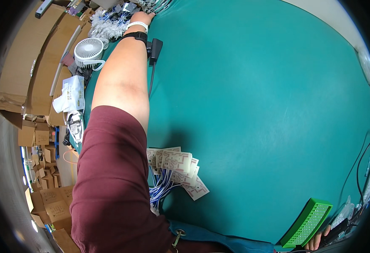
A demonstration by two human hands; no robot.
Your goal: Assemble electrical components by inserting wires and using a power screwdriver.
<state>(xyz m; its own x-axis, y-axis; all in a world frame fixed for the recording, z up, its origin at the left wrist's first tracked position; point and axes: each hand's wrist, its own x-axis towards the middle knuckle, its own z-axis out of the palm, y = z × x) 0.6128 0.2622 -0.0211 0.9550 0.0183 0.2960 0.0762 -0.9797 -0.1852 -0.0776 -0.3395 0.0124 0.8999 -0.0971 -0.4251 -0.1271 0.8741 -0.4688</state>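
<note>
My left arm, in a maroon sleeve, stretches away to the far left. My left hand (142, 17) is at a heap of cables with clear plastic ends (109, 24) and a bundle of pale wires (155, 5); its fingers are mostly hidden. At the near right, my right hand (317, 241) has its fingers against the edge of a green perforated tray (306, 222), which it grips at a tilt. Beside my left sleeve lies a fanned stack of flat white boards with reddish traces (177, 161), with blue and white wires (163, 185) attached and partly covered by the arm.
A green mat (252, 109) covers the table. Along its left edge stand a white fan (89, 49), a tissue pack (72, 95) and large cardboard boxes (37, 63). Clear plastic bags (344, 213) and a black cable (359, 177) lie at the right edge.
</note>
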